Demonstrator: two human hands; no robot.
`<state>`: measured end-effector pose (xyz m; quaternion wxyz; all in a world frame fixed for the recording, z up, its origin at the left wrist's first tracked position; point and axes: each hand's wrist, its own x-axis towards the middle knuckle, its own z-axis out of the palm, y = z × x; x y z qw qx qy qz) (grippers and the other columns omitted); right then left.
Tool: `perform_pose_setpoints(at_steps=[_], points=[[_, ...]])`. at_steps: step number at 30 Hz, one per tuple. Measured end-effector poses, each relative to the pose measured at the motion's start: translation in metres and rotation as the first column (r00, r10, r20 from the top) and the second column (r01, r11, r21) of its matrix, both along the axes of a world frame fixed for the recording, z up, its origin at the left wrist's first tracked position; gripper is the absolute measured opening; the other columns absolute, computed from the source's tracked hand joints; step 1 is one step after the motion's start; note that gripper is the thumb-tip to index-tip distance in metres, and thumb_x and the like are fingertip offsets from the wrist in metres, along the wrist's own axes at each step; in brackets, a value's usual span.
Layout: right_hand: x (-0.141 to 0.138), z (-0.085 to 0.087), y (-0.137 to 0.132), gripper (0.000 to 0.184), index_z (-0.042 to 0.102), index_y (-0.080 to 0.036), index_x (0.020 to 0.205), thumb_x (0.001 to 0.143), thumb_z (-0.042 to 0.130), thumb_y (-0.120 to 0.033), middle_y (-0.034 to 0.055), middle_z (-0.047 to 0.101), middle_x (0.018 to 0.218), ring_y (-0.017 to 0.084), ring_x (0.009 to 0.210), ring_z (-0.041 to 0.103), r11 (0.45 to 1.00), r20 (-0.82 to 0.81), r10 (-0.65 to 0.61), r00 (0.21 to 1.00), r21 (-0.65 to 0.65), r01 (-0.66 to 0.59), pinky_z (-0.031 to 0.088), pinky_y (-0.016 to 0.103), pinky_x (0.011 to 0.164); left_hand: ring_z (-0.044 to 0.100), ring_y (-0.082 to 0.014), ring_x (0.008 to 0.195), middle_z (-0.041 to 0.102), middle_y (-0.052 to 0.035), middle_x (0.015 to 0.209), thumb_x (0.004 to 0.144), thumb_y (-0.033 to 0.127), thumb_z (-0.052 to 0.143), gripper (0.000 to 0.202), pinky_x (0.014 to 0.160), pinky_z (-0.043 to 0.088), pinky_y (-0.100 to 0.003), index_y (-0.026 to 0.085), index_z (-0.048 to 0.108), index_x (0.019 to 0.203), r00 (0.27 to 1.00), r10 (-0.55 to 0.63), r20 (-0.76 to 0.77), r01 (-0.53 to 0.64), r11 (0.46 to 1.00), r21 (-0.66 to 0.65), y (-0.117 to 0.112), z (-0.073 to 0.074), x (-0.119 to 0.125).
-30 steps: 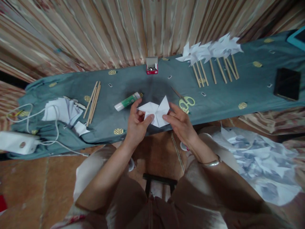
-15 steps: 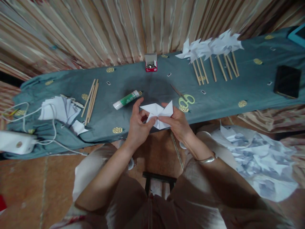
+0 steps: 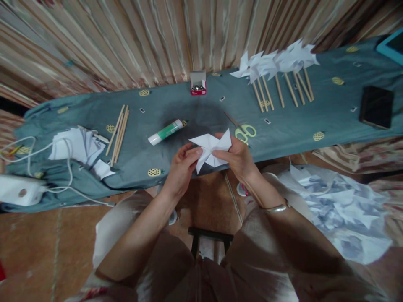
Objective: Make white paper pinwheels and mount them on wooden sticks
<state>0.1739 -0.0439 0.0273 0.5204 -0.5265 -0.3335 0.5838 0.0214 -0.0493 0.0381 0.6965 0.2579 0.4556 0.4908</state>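
Observation:
Between my two hands is a white paper pinwheel [image 3: 211, 150], its folded points spread out, held just over the table's front edge. My left hand [image 3: 183, 165] pinches its left side, thumb on top and fingers curled beneath. The right side is gripped by my right hand [image 3: 238, 158], with the thumb lying over the paper. Close beyond my right hand lie scissors [image 3: 245, 131] with light green handles. A green and white glue stick [image 3: 166, 132] rests on the cloth past my left hand.
Finished pinwheels on sticks [image 3: 277, 67] lie at the back right, near a black phone [image 3: 377, 107]. A small red box [image 3: 198, 84] of metal pins stands at the back. Leftward are loose wooden sticks [image 3: 119, 134], paper sheets [image 3: 74, 144] and a white power strip [image 3: 20, 189]. A bag of folded paper [image 3: 343, 209] sits right.
The pinwheel has turned slightly and its points look more spread. My left thumb has moved from the paper's middle to its left side, and the left fingers have curled in.

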Motion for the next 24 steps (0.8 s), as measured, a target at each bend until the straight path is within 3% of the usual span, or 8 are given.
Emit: perform_pose_setpoints(at_steps=[5,11,17,19,21,24], points=[[0.001,0.001,-0.001,0.059,0.06,-0.019,0.108,0.054,0.083,-0.031,-0.0036,0.068,0.076,0.017,0.068,0.063,0.997,0.048,0.073,0.996,0.021,-0.074,0.051,0.031,0.065,0.062,-0.0132,0.07,0.07,-0.0001,0.072,0.064,0.036,0.086,0.024,0.074,0.048,-0.026,0.017,0.073,0.074,0.979,-0.147,-0.143,0.163,0.98,0.11,-0.002,0.004,0.001],[0.001,-0.002,-0.002,0.056,0.061,-0.022,0.107,0.056,0.083,-0.031,-0.0032,0.068,0.076,0.019,0.067,0.065,0.994,0.095,0.088,0.992,0.054,-0.093,0.054,0.035,0.065,0.055,-0.0113,0.06,0.065,0.0018,0.061,0.061,0.036,0.089,0.025,0.063,0.043,-0.025,0.017,0.072,0.062,0.952,-0.108,-0.286,0.152,0.979,0.139,-0.001,0.007,-0.002],[0.001,-0.005,-0.003,0.059,0.057,-0.022,0.115,0.067,0.081,-0.045,0.0024,0.073,0.087,0.024,0.079,0.071,0.978,0.192,0.125,0.973,0.143,-0.153,0.059,0.042,0.073,0.058,-0.0111,0.059,0.069,0.0006,0.064,0.057,0.035,0.09,0.027,0.062,0.045,-0.024,0.016,0.072,0.064,0.977,-0.084,-0.197,0.103,0.991,0.087,0.002,0.0,-0.002],[0.007,-0.001,-0.005,0.064,0.053,-0.023,0.123,0.071,0.078,-0.051,0.0071,0.074,0.104,0.028,0.096,0.071,0.964,0.322,0.035,0.946,0.24,-0.117,0.059,0.048,0.083,0.06,-0.0112,0.06,0.069,0.001,0.064,0.056,0.035,0.09,0.028,0.064,0.047,-0.024,0.016,0.072,0.066,0.992,-0.045,-0.114,0.051,0.997,0.05,0.003,-0.002,-0.001],[0.015,0.006,-0.009,0.06,0.052,-0.026,0.126,0.076,0.076,-0.05,0.0104,0.066,0.126,0.03,0.117,0.063,0.926,0.492,-0.151,0.857,0.375,-0.052,0.055,0.051,0.095,0.062,-0.0119,0.062,0.07,0.0009,0.065,0.055,0.034,0.09,0.028,0.067,0.05,-0.025,0.017,0.073,0.069,0.999,-0.014,-0.047,0.015,1.0,0.017,0.004,-0.002,0.0],[0.023,0.017,-0.019,0.026,0.059,-0.032,0.112,0.088,0.066,-0.041,0.0058,0.048,0.148,0.028,0.138,0.046,0.856,0.672,-0.322,0.667,0.507,-0.098,0.045,0.052,0.111,0.063,-0.0117,0.062,0.071,0.0004,0.067,0.055,0.032,0.09,0.027,0.068,0.05,-0.025,0.016,0.072,0.067,1.0,0.018,-0.021,-0.018,1.0,0.001,0.006,0.0,0.0]])
